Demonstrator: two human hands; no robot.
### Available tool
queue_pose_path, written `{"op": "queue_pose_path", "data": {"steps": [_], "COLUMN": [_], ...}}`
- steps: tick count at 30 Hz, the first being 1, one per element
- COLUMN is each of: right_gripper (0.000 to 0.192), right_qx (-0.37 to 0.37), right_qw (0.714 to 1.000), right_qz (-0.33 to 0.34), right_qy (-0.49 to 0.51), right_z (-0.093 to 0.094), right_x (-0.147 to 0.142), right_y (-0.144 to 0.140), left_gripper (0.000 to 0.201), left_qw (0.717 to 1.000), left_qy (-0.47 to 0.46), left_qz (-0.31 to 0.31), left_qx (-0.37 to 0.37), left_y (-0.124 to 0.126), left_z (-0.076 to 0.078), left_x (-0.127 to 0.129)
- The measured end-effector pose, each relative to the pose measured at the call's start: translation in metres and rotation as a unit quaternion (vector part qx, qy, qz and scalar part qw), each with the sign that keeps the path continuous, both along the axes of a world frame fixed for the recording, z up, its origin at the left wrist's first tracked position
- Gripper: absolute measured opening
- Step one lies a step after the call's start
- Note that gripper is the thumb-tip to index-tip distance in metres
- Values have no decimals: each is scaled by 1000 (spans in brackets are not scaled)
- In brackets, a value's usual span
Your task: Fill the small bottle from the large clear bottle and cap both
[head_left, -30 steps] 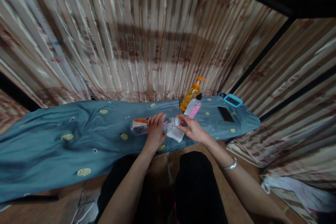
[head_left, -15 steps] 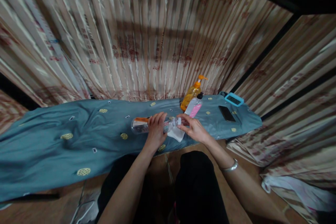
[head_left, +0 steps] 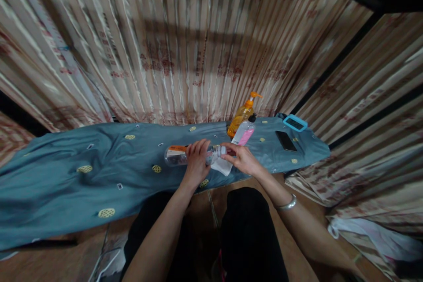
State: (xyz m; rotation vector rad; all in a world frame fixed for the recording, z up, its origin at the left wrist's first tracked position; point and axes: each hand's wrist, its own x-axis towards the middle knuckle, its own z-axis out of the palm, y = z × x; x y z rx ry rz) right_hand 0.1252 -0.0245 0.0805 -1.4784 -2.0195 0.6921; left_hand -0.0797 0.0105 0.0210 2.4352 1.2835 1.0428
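Currently clear bottle (head_left: 180, 156) is held sideways, contents unclear; left hand (head_left: 197, 163) fingers clamped on body, right hand (head_left: 243, 160) fingers pinched at its neck.

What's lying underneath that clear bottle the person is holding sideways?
Under the neck of the clear bottle lies a white cloth on the blue patterned sheet. The left hand grips the body, the right hand the cap end. What the sheet covers is hidden.
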Motion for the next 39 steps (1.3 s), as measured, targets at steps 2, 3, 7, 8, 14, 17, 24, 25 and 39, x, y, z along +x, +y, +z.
{"op": "queue_pose_path", "data": {"steps": [2,3,7,8,14,17,24,25,39], "right_gripper": [41,41,39,38,36,36,37,37,40], "right_qx": [-6,-11,-36,-43,-65,-60,-33,-29,60], "right_qw": [1000,1000,999,998,996,996,997,998,998], "right_qz": [-2,-4,-14,-18,-38,-43,-33,-25,27], "right_qy": [-7,-12,-33,-38,-56,-58,-61,-57,-19], "right_z": [2,3,6,6,5,8,14,14,15], "right_x": [-1,-1,-3,-4,-11,-11,-6,-6,-1], "right_y": [2,2,4,5,10,10,7,7,-1], "left_gripper": [71,71,68,67,70,68,67,66,68], "left_qw": [1000,1000,1000,1000,1000,1000,1000,1000,1000], "left_qy": [3,5,9,9,5,-6,-7,-7,-13], "left_qz": [7,9,9,10,18,23,16,15,15], "left_qx": [1,2,5,6,8,15,23,23,19], "left_y": [0,-1,-1,-1,0,1,1,1,5], "left_z": [1,1,2,2,-1,-1,-1,-1,1], "left_x": [0,0,0,0,0,0,-1,-1,-4]}}
